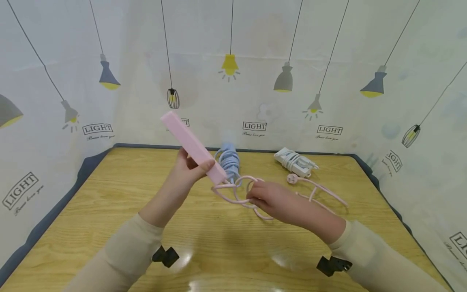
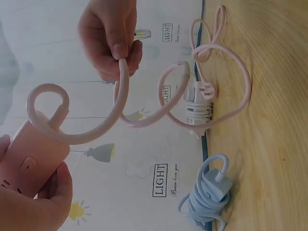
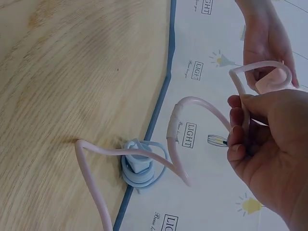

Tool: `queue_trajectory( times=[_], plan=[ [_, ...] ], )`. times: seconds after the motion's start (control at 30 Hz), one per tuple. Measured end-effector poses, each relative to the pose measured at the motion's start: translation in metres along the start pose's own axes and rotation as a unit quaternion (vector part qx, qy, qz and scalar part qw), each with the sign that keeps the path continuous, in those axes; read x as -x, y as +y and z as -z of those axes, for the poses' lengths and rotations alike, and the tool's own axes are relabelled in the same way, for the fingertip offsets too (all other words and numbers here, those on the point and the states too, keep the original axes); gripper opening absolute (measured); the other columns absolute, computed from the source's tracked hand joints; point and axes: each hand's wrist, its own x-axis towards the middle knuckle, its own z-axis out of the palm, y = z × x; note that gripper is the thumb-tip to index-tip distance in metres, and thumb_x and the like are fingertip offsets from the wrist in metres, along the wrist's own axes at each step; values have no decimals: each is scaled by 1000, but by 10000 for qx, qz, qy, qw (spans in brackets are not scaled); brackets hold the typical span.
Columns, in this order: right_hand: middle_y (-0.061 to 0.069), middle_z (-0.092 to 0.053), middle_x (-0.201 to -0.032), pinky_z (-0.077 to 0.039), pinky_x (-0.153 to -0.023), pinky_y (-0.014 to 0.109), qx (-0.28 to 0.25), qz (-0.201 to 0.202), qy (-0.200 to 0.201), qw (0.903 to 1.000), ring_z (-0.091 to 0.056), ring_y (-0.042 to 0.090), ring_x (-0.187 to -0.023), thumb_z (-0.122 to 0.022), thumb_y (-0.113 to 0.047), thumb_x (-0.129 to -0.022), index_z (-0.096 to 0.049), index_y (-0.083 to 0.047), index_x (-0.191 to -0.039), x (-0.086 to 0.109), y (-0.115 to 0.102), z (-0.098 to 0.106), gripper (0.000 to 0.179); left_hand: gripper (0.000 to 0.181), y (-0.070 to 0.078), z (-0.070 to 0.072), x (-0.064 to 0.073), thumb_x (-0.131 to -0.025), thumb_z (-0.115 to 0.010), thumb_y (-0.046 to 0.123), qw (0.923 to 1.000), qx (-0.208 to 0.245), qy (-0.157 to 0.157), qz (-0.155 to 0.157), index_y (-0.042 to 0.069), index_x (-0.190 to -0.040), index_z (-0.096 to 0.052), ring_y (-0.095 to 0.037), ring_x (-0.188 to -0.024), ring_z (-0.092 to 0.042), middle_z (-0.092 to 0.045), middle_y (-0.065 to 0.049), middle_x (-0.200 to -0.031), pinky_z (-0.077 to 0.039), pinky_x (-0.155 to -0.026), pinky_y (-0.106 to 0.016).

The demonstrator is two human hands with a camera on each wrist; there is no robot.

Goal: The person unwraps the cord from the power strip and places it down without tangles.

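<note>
Nearest us: two cream sleeves (image 1: 125,247), a black wrist unit (image 1: 166,256) at each cuff. Then the left hand (image 1: 187,168), thumb and fingers gripping the pink power strip (image 1: 195,146) near its cord end. Strip is up off the wood-grain table (image 1: 226,251), slanting up-left in our head view. To its right, the right hand (image 1: 271,198) has a narrow pinch on the pink cord (image 2: 122,98), which loops slack between the hands. Further back on the table, right side: pink plug (image 1: 292,178), just in front of a white block (image 1: 296,162) wound with its own cord. Near the back edge, centre: blue cord bundle (image 1: 230,162). Behind all that, the cloth backdrop (image 1: 204,24).

View differences: head view gives us only the strip's plain faces; left wrist shows its slots and a button. Head view hides the right fingertips; right wrist shows thumb and fingers closed round the cord. Both wrist views show a pale band (image 3: 173,124) on the cord; hard to make out from the head.

Counts: 2 hands, 1 pink strip, 1 pink plug, 1 white block, 1 blue bundle. Head view backdrop: 9 printed lamps (image 1: 230,65), one cut by the left edge.
</note>
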Motion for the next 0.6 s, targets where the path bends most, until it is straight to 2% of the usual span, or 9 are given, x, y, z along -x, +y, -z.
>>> queue_trajectory(
  times=[0.2, 0.33, 0.43, 0.6],
  plan=[
    [-3, -57, -88, -50, -70, 27, -69, 196, -13, 9998, -55, 8, -78, -62, -6, -95, -69, -6, -97, 7, -3, 2, 7, 60, -3, 10, -6, -92, -62, -1, 9976, -46, 689, -109, 5, -137, -23, -16, -93, -61, -55, -14, -104, -53, -84, -29],
    [-5, -57, -90, -49, -72, 29, -356, -59, -118, 9993, -53, 7, -80, -59, -6, -97, -68, -8, -100, 13, -1, 8, 10, 62, -3, 22, -10, -92, -64, 3, 9941, -424, 997, 19, 5, -137, -21, -15, -91, -61, -54, -16, -106, -53, -83, -27],
    [-7, -57, -91, -48, -70, 29, -568, -395, -129, 9975, -51, 7, -78, -56, -6, -98, -66, -9, -102, 19, 3, 15, 10, 66, -5, 33, -12, -91, -67, 7, 9896, -956, 1041, 251, 2, -138, -21, -18, -94, -59, -53, -19, -111, -52, -83, -27],
    [-9, -59, -90, -47, -65, 29, -641, -758, 49, 9950, -49, 6, -74, -56, -7, -99, -64, -11, -102, 26, 11, 29, 10, 76, -8, 46, -14, -90, -70, 14, 9777, -1843, 772, 652, 1, -145, -19, -25, -100, -53, -50, -23, -116, -50, -87, -37]
  ],
)
